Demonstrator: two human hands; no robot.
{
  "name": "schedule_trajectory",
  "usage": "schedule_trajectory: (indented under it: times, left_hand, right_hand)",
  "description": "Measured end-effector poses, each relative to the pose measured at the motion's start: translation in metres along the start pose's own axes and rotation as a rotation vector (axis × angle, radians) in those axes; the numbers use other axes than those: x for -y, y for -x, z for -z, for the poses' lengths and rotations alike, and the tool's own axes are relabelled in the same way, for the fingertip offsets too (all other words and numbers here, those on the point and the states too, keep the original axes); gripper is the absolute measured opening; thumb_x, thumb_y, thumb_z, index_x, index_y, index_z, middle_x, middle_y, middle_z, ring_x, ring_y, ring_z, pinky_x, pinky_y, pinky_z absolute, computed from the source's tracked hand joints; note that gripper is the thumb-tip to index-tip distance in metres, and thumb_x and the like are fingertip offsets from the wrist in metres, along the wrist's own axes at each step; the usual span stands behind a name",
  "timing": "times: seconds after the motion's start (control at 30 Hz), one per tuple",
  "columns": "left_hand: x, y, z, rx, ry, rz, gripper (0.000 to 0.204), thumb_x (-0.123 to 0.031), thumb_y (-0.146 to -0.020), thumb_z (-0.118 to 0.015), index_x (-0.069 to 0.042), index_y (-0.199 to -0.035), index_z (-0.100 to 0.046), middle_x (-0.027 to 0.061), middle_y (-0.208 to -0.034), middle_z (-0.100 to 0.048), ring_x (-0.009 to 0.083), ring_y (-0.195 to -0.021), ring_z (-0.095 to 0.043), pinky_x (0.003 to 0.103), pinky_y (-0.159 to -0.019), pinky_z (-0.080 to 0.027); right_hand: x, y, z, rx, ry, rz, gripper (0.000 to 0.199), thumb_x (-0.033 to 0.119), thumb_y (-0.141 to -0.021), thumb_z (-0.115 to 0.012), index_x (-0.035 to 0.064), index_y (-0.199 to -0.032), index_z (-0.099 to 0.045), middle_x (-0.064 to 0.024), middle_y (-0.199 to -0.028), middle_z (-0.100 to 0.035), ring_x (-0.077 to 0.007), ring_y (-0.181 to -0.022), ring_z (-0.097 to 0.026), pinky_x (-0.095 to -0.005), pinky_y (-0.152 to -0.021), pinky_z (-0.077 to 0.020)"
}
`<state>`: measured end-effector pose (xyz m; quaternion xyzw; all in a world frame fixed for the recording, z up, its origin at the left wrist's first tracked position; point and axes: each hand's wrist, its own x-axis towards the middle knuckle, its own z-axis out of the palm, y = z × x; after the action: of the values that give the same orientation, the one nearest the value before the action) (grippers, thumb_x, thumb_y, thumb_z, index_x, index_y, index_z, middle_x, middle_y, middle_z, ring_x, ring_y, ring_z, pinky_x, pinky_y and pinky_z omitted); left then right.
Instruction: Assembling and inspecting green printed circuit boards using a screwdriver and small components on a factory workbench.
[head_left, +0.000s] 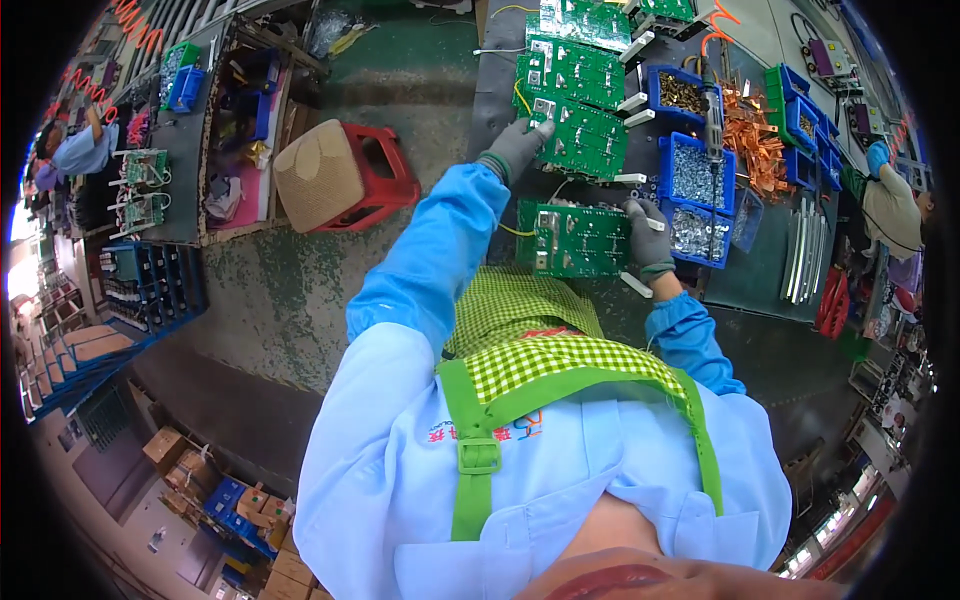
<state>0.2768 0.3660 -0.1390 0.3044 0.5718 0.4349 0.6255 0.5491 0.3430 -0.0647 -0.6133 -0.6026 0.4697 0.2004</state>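
My left hand (517, 148), in a grey glove, is at the left edge of a green circuit board (590, 142), its fingers closed on the corner by a metal part. My right hand (648, 238), also gloved, grips the right end of a nearer green circuit board (585, 245) at the table's front edge. A yellow wire sticks out to the left of this nearer board, and white posts (637, 285) stand out at its right. Beyond my left hand, more green circuit boards (575, 72) lie in an overlapping row.
Right of the boards stand blue bins of silvery screws (697, 175) and brass-coloured parts (680, 92). A power screwdriver (713, 125) hangs over them on an orange coiled hose. Copper pieces (755, 140) and metal strips (805, 250) lie farther right. A red stool (385, 175) stands left.
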Motion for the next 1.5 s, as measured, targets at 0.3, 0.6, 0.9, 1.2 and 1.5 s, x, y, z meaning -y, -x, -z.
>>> schedule_trajectory:
  times: [0.3,0.6,0.9,1.2,1.5]
  left_hand:
    - [0.033,0.102,0.047,0.069,-0.222,-0.044,0.061,-0.045,-0.084,-0.055,-0.002,-0.125,-0.042,0.0123,-0.110,-0.055,0.0193,-0.097,-0.055,0.031,-0.079,-0.046]
    - [0.032,0.109,-0.005,0.182,0.018,0.095,0.039,-0.027,-0.082,-0.061,-0.001,-0.110,-0.055,0.0088,-0.098,-0.061,0.0163,-0.087,-0.056,0.031,-0.079,-0.045]
    - [0.018,0.105,-0.005,0.207,0.327,0.285,0.035,-0.026,-0.084,-0.060,-0.004,-0.111,-0.054,0.0074,-0.098,-0.059,0.0158,-0.086,-0.058,0.031,-0.073,-0.050]
    - [-0.061,0.073,0.074,0.366,-0.551,0.397,0.054,-0.046,-0.081,-0.058,-0.006,-0.116,-0.051,0.0101,-0.103,-0.056,0.0180,-0.091,-0.054,0.035,-0.074,-0.047]
    - [-0.110,-0.087,0.145,0.180,-0.121,0.363,0.044,-0.040,-0.084,-0.056,-0.012,-0.117,-0.048,0.0042,-0.107,-0.052,0.0155,-0.085,-0.052,0.031,-0.070,-0.047]
  right_hand:
    - [0.014,-0.012,-0.040,-0.065,-0.107,0.116,0.031,0.032,-0.083,-0.058,0.0036,-0.096,-0.060,-0.0127,-0.086,-0.062,-0.0184,-0.079,-0.057,-0.0303,-0.071,-0.0423]
    - [-0.084,0.050,-0.005,-0.177,-0.614,-0.367,0.064,0.058,-0.079,-0.051,0.0114,-0.122,-0.045,-0.0094,-0.114,-0.046,-0.0267,-0.105,-0.043,-0.0435,-0.085,-0.0381]
    - [-0.038,0.050,-0.064,0.049,-1.388,-0.547,0.072,0.068,-0.074,-0.046,0.0104,-0.118,-0.050,-0.0121,-0.113,-0.054,-0.0280,-0.103,-0.049,-0.0499,-0.088,-0.0393]
    - [-0.027,0.086,-0.056,-0.041,-1.155,-0.698,0.074,0.065,-0.079,-0.043,0.0111,-0.129,-0.038,-0.0122,-0.127,-0.043,-0.0302,-0.112,-0.044,-0.0511,-0.088,-0.0377]
    - [-0.155,0.144,-0.099,-0.533,-0.954,-1.008,0.064,0.051,-0.083,-0.048,0.0134,-0.133,-0.035,-0.0151,-0.129,-0.043,-0.0308,-0.108,-0.049,-0.0405,-0.078,-0.0443]
